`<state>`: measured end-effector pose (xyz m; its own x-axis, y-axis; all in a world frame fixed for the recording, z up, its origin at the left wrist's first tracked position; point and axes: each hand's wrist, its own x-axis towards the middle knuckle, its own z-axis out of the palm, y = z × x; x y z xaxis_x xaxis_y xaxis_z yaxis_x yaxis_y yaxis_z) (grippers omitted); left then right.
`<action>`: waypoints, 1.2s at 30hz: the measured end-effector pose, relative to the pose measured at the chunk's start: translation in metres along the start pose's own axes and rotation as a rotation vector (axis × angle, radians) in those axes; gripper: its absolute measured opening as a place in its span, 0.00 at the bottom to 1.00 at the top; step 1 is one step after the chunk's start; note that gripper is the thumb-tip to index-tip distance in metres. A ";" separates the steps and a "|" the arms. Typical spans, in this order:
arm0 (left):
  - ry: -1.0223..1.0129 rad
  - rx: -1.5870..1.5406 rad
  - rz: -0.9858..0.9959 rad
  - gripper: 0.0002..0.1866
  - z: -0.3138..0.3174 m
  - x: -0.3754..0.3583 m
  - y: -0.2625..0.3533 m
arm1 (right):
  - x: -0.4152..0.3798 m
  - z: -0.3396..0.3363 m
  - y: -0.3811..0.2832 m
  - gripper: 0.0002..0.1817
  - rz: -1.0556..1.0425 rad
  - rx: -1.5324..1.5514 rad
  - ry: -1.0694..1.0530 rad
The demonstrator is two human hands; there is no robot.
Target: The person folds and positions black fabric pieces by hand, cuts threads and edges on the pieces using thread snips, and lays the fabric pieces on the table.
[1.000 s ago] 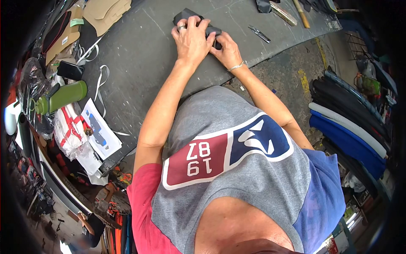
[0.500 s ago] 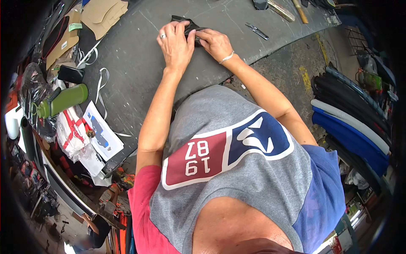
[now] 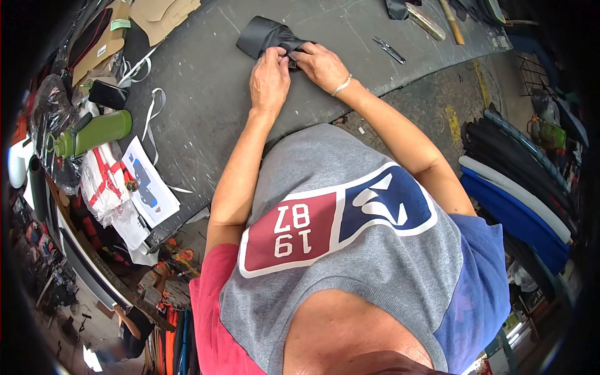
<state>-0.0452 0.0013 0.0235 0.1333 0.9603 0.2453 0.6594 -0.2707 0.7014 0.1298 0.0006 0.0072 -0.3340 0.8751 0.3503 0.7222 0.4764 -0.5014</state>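
A black piece of fabric (image 3: 262,36) lies on the dark grey table (image 3: 200,75), its wider end spread toward the upper left. My left hand (image 3: 270,78) pinches its near edge with bent fingers. Close beside it on the right, my right hand (image 3: 322,67) grips the bunched part of the same fabric between thumb and fingers. The fingertips of both hands nearly meet, and a small dark bit of the piece shows between them. Small snips (image 3: 389,50) lie on the table to the right of my hands.
A green bottle (image 3: 100,132), a phone (image 3: 108,94), white straps (image 3: 150,115) and a printed sheet (image 3: 150,181) are on the left. Cardboard pieces (image 3: 156,17) lie at the upper left. A wooden handle (image 3: 452,22) is upper right. Fabric rolls (image 3: 512,200) stand right; another person (image 3: 134,331) is lower left.
My left hand has moved down and right off the fabric's upper part, so its wide end now shows, spread flatter. The whole view has shifted slightly.
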 end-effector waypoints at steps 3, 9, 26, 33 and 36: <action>-0.026 -0.123 -0.035 0.11 -0.005 0.003 0.013 | 0.011 0.011 0.005 0.07 0.022 -0.121 -0.088; 0.121 0.026 0.030 0.18 -0.031 0.013 -0.001 | 0.012 0.010 0.021 0.07 -0.014 -0.051 -0.105; -0.466 -0.931 -0.725 0.42 -0.042 0.014 -0.008 | -0.021 -0.053 -0.022 0.03 -0.033 -0.024 -0.229; -0.334 -1.063 -0.631 0.32 -0.027 0.002 -0.014 | -0.031 -0.032 -0.013 0.05 0.213 0.360 -0.149; -0.331 -1.021 -0.673 0.28 -0.032 0.000 -0.008 | -0.034 -0.025 -0.010 0.05 0.305 0.468 -0.226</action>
<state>-0.0737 0.0016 0.0393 0.2699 0.8590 -0.4351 -0.1805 0.4890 0.8534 0.1488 -0.0362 0.0203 -0.3115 0.9501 -0.0149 0.4795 0.1436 -0.8657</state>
